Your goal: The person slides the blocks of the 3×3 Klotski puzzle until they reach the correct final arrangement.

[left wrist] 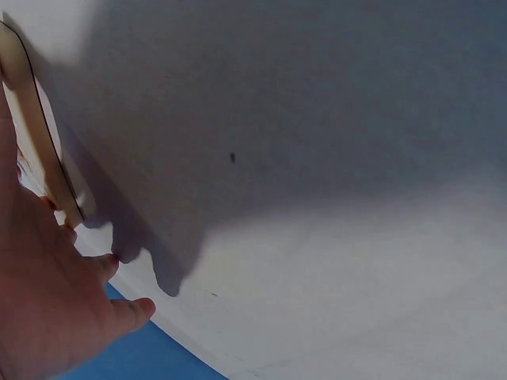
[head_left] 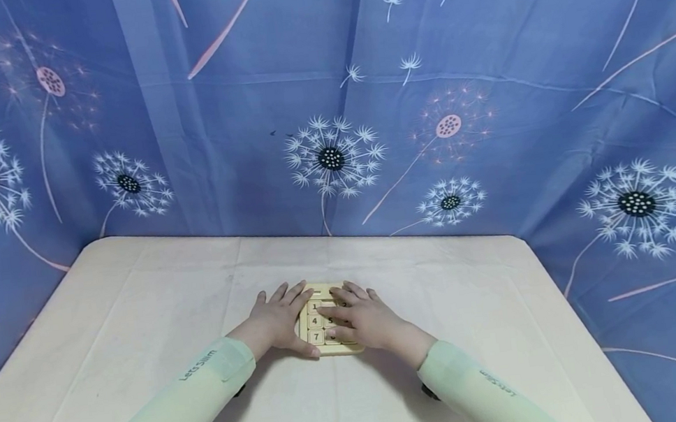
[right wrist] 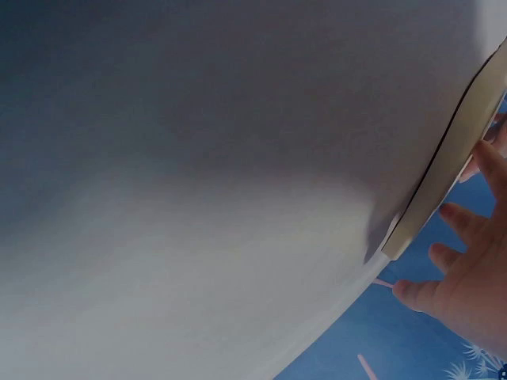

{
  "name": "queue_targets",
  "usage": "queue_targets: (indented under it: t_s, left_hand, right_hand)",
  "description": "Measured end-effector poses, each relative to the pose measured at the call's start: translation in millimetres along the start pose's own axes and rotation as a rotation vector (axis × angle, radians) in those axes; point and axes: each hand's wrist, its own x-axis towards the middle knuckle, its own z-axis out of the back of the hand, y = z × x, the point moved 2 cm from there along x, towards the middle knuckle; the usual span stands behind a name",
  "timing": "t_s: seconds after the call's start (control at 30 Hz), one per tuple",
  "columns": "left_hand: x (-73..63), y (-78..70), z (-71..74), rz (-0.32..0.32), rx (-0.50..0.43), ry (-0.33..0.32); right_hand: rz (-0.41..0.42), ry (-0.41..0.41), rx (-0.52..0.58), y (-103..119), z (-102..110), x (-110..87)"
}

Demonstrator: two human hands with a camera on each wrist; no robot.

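A pale yellow number sliding puzzle [head_left: 315,321] lies on the table, with the digits 1, 4 and 7 showing down its left column. My left hand [head_left: 274,321] rests along its left side, fingers spread and straight, thumb at the lower left corner and forefinger by the upper left corner. Over the right columns lies my right hand [head_left: 371,318], its extended fingers touching the number tiles and hiding most of those digits. The left wrist view catches the puzzle's side edge [left wrist: 41,134] beside the left hand. In the right wrist view the opposite edge [right wrist: 447,158] appears beside the right hand.
A cream-white cloth covers the table [head_left: 154,311]. Blue curtains [head_left: 253,137] with dandelion prints hang behind the table and at both sides. Pale green sleeves [head_left: 178,406] cover both forearms.
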Motion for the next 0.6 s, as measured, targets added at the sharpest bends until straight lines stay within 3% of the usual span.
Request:
queue_targets:
  t_s: [0.6]
  left_hand:
    - [-0.4, 0.3, -0.4, -0.005, -0.012, -0.007]
  right_hand:
    - [0.005, -0.013, -0.003, 1.4, 0.9, 1.4]
